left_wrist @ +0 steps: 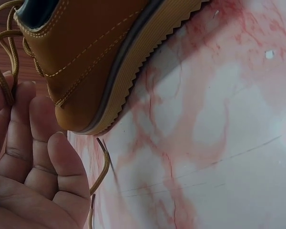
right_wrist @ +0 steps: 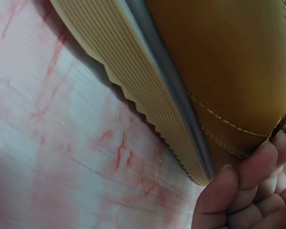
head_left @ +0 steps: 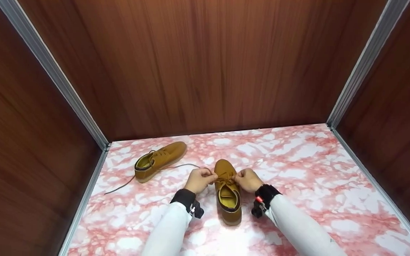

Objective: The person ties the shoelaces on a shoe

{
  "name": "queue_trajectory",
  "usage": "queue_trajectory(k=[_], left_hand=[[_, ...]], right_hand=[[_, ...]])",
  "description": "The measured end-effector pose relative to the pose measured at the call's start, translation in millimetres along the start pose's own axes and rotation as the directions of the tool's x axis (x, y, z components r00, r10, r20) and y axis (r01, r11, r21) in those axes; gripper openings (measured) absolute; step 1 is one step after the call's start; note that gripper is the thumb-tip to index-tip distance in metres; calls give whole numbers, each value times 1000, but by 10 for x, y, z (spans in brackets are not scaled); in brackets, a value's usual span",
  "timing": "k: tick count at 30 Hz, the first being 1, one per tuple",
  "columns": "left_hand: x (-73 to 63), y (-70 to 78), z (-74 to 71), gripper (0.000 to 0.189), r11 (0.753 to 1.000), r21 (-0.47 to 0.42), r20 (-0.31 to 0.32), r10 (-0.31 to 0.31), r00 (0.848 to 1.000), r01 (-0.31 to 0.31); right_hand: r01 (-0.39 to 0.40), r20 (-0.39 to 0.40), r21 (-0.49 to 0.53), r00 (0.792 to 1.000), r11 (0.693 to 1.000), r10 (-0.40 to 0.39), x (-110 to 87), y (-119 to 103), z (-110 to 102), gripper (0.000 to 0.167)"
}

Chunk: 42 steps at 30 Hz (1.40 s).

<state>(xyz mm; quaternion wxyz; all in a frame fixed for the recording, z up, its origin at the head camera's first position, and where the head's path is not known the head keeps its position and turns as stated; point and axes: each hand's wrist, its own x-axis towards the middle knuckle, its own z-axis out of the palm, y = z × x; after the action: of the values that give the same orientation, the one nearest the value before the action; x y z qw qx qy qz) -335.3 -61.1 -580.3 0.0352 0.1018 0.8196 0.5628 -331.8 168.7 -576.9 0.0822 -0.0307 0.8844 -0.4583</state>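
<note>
A tan lace-up shoe (head_left: 231, 216) stands upright on the table, toe pointing away from me. At its left side my left hand (head_left: 199, 180) pinches a looped tan shoelace (left_wrist: 8, 95) between thumb and index finger; the other fingers are loosely bent. From the opposite side, my right hand (head_left: 249, 180) pinches at the lacing, its fingertips curled in against the shoe's upper (right_wrist: 219, 62). Most of the lace there is hidden by the fingers. A tipped lace end (left_wrist: 106, 164) dangles beside the left hand.
A matching shoe (head_left: 174, 151) sits further back on the left, angled to the right. One thin lace (head_left: 187, 164) runs between it and my left hand; another lace length (head_left: 119, 186) trails at its heel. Wooden panels (head_left: 205, 71) enclose the pink-and-white marbled table (head_left: 304, 170).
</note>
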Motion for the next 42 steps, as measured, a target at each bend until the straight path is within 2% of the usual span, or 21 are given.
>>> queue_trajectory(k=[3, 7, 10, 14, 18, 21, 27, 30, 32, 35, 37, 42], left_hand=[[1, 18, 12, 19, 1000, -11, 2, 2, 1000, -2], [-4, 34, 21, 18, 1000, -24, 6, 15, 1000, -15], [1, 47, 28, 17, 999, -29, 5, 21, 1000, -21], [8, 70, 36, 19, 999, -44, 9, 27, 1000, -26], [12, 78, 40, 19, 997, -71, 16, 42, 999, -41], [12, 79, 44, 19, 995, -88, 4, 45, 999, -44], [4, 95, 53, 23, 995, -93, -13, 25, 1000, -26], [0, 108, 57, 25, 994, -106, -3, 6, 1000, -6], [-1, 117, 55, 26, 993, -115, 4, -7, 1000, 8], [0, 127, 56, 27, 993, -119, 12, -12, 1000, 14], [2, 133, 62, 27, 992, -127, 12, -7, 1000, 8], [11, 148, 84, 28, 987, -160, 12, 6, 1000, -4]], right_hand=[[-3, -39, 27, 999, 1000, 4, 9, -15, -43, 27], [3, -64, 186, 998, 983, 9, 23, -59, -113, 21], [2, -50, 353, 999, 936, 16, 19, -111, -165, 21], [6, -25, 506, 1000, 863, 8, 16, -185, -226, 21], [19, -15, 606, 1000, 795, -12, 32, -231, -282, 19], [31, -34, 644, 999, 764, -12, 53, -246, -325, 14], [76, -107, 680, 994, 729, -4, 55, -242, -433, 14], [100, -122, 697, 992, 710, -21, 33, -222, -494, 30], [117, -127, 696, 991, 709, -39, 17, -206, -527, 44], [145, -123, 667, 989, 730, -84, 3, -180, -564, 55], [160, -118, 651, 987, 742, -110, -1, -163, -577, 53], [173, -151, 658, 984, 733, -97, 2, -160, -585, 34]])
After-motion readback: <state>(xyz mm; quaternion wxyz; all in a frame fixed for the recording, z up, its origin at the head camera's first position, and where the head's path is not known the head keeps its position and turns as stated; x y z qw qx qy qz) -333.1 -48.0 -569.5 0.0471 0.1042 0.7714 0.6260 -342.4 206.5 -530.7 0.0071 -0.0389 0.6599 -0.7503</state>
